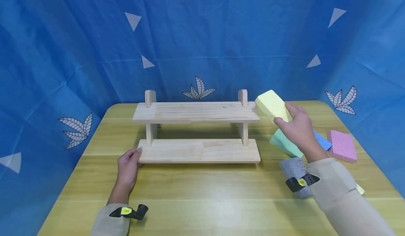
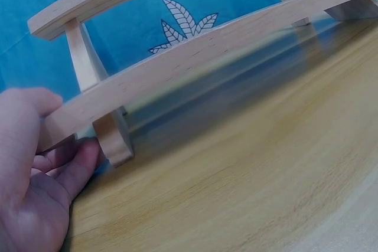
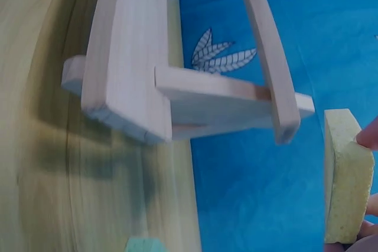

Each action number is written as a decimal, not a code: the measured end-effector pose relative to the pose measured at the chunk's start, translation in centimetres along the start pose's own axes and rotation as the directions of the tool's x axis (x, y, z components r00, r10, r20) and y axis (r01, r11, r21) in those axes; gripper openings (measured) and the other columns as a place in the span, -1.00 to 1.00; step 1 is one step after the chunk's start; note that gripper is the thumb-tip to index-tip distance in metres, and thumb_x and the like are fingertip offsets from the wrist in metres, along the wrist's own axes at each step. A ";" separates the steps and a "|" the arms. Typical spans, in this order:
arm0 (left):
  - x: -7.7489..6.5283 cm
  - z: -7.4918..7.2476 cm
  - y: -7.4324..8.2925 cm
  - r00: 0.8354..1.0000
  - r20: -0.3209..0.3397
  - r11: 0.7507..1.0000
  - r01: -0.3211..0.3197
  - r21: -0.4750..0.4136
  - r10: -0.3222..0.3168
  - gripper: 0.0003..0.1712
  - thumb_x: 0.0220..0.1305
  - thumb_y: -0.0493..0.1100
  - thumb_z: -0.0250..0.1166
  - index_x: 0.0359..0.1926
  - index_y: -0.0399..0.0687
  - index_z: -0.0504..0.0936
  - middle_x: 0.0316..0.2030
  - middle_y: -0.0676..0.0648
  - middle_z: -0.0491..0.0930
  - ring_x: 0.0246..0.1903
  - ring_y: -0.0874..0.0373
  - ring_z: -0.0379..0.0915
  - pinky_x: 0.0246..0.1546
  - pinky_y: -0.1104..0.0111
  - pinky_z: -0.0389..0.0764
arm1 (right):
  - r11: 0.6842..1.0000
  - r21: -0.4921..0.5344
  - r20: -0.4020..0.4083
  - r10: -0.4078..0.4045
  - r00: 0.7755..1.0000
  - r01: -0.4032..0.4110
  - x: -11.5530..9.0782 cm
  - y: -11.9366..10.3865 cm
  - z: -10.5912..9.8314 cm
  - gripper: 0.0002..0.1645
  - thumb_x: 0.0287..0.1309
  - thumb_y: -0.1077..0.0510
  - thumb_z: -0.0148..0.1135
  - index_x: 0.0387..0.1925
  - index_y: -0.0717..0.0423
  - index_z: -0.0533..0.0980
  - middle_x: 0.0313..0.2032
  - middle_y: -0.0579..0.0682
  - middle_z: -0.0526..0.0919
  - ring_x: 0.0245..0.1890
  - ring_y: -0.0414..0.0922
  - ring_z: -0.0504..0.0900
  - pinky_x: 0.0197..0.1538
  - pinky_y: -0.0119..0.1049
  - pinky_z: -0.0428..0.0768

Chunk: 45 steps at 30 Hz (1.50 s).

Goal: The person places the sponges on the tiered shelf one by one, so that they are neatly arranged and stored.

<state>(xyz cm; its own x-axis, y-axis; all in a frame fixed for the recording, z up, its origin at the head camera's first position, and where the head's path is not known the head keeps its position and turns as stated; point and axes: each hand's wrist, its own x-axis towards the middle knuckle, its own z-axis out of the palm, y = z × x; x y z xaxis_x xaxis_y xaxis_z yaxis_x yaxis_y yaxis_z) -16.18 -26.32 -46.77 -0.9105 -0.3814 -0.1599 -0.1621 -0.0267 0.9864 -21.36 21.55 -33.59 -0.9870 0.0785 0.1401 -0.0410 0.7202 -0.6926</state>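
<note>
Holding a thick, pale yellow rectangular sponge [image 1: 271,104] tilted in the air, pinched between thumb and curled fingers of the right hand [image 1: 299,129], just beside the upper board's right end on a two-tier pale wooden shelf [image 1: 199,151]. Gripping the lower board's left end with the left hand [image 1: 128,167], thumb above, fingers curled beneath. Can see, right of the shelf on the yellowish wood-grain table [image 1: 202,201], mint-green [image 1: 285,144], blue [image 1: 323,141], pink [image 1: 342,145] and speckled grey sponges [image 1: 292,168]. Wearing small yellow labels [image 1: 126,211] on black wrist cameras [image 1: 140,212]; cannot read their tiny print.
</note>
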 end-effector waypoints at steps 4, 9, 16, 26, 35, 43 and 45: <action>0.0 0.0 0.0 1.000 -0.002 1.000 -0.005 -0.001 0.005 -0.60 0.40 -0.14 0.07 -0.01 -0.48 0.43 -0.16 -0.12 0.44 -0.27 0.36 0.51 -0.20 0.57 0.59 | 0.999 0.040 0.028 0.004 1.000 -0.006 0.0 -0.7 0.5 -0.18 0.21 0.02 0.07 0.41 0.19 0.05 0.35 0.31 0.13 0.26 0.26 0.22 0.13 0.19 0.39; -0.1 0.0 0.0 1.000 -0.010 1.000 -0.014 0.001 0.014 -0.63 0.39 -0.16 0.07 -0.03 -0.47 0.44 -0.20 -0.08 0.46 -0.29 0.36 0.51 -0.23 0.57 0.59 | 0.999 0.052 0.049 -0.014 0.999 0.012 0.1 -1.5 1.4 -0.19 0.19 0.06 0.08 0.41 0.19 0.07 0.34 0.31 0.15 0.20 0.23 0.28 0.05 0.13 0.46; -0.1 -0.1 -0.1 1.000 -0.018 1.000 -0.020 0.010 0.020 -0.64 0.38 -0.17 0.08 -0.05 -0.46 0.46 -0.21 -0.07 0.46 -0.29 0.35 0.50 -0.24 0.57 0.59 | 0.997 0.052 0.090 -0.068 0.994 0.064 0.0 -2.6 2.3 -0.19 0.17 0.09 0.11 0.40 0.19 0.09 0.33 0.31 0.17 0.22 0.24 0.27 0.03 0.11 0.46; -0.2 0.2 0.0 0.999 -0.017 0.999 -0.033 -0.001 0.033 -0.61 0.38 -0.17 0.08 -0.04 -0.51 0.44 -0.24 -0.07 0.46 -0.32 0.34 0.52 -0.24 0.55 0.60 | 0.986 0.040 0.150 -0.167 0.974 0.163 0.5 -3.7 4.3 -0.21 0.07 0.15 0.15 0.35 0.25 0.19 0.28 0.26 0.27 0.10 0.14 0.35 -0.06 -0.03 0.46; -0.1 0.2 0.0 0.999 -0.016 0.999 -0.037 0.016 0.038 -0.59 0.38 -0.15 0.08 -0.02 -0.51 0.44 -0.14 -0.17 0.44 -0.28 0.35 0.51 -0.23 0.57 0.59 | 0.972 0.029 0.221 -0.232 0.947 0.232 1.1 -5.3 5.6 -0.20 0.01 0.16 0.14 0.33 0.24 0.23 0.27 0.22 0.30 0.04 0.11 0.36 -0.06 -0.02 0.46; -0.1 0.0 -0.1 0.999 -0.001 0.999 -0.042 0.026 0.042 -0.57 0.39 -0.14 0.07 0.00 -0.52 0.43 -0.07 -0.24 0.42 -0.26 0.37 0.51 -0.22 0.58 0.59 | 0.961 0.023 0.327 -0.266 0.907 0.274 1.7 -7.0 6.9 -0.19 0.02 0.15 0.13 0.34 0.25 0.20 0.30 0.21 0.25 0.02 0.08 0.37 -0.03 -0.04 0.44; -0.1 0.1 -0.1 0.999 -0.001 0.999 -0.042 0.027 0.042 -0.57 0.40 -0.14 0.07 0.00 -0.52 0.44 -0.08 -0.24 0.42 -0.26 0.36 0.51 -0.21 0.57 0.59 | 0.959 0.033 0.340 -0.276 0.899 0.282 1.8 -7.5 7.3 -0.19 0.02 0.15 0.13 0.34 0.25 0.20 0.30 0.20 0.26 0.01 0.07 0.38 -0.04 -0.07 0.45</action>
<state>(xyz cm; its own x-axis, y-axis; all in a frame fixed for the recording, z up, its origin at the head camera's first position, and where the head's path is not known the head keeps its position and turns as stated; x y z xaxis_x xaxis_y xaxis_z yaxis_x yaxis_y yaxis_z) -16.09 -26.23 -46.82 -0.9159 -0.3836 -0.1185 -0.1341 0.0142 0.9909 -23.97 11.30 -33.28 -0.9288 -0.3625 0.0771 -0.3230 0.6898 -0.6479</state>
